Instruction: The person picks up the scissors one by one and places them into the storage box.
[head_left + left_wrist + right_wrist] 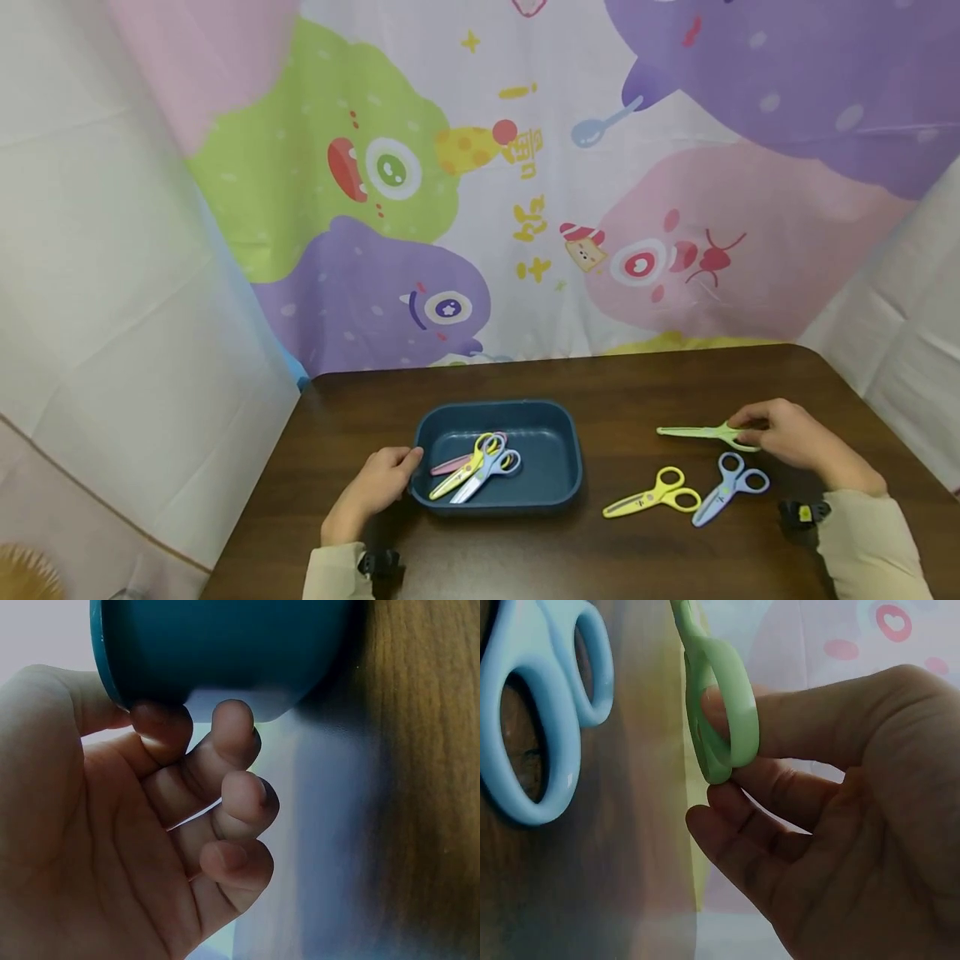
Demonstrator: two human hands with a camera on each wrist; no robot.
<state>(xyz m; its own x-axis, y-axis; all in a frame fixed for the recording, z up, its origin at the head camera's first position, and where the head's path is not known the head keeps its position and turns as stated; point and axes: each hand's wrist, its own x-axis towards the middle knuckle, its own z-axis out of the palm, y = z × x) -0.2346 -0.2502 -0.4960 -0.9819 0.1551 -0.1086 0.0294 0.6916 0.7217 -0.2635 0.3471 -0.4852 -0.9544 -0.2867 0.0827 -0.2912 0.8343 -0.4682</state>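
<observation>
My left hand (380, 478) pinches the left rim of a dark blue tray (572, 454), thumb on top and index finger against the outer wall. The other fingers curl loosely beside it in the left wrist view. Inside the tray lie yellow scissors (459, 477), blue scissors (480, 477) and pink scissors (444, 466), overlapping at the left side. Over at the right, my right hand (787, 433) pinches green scissors (693, 432) by the handle loops, blades pointing left. Nearest to that hand are other blue scissors (722, 493), with other yellow scissors (648, 500) beside them.
The brown table (517, 554) bears everything. Behind it hangs a cartoon-printed curtain (525, 317), with white cloth (135, 250) at the left side. A black wrist camera (804, 514) sits below the right hand, close to the blue scissors.
</observation>
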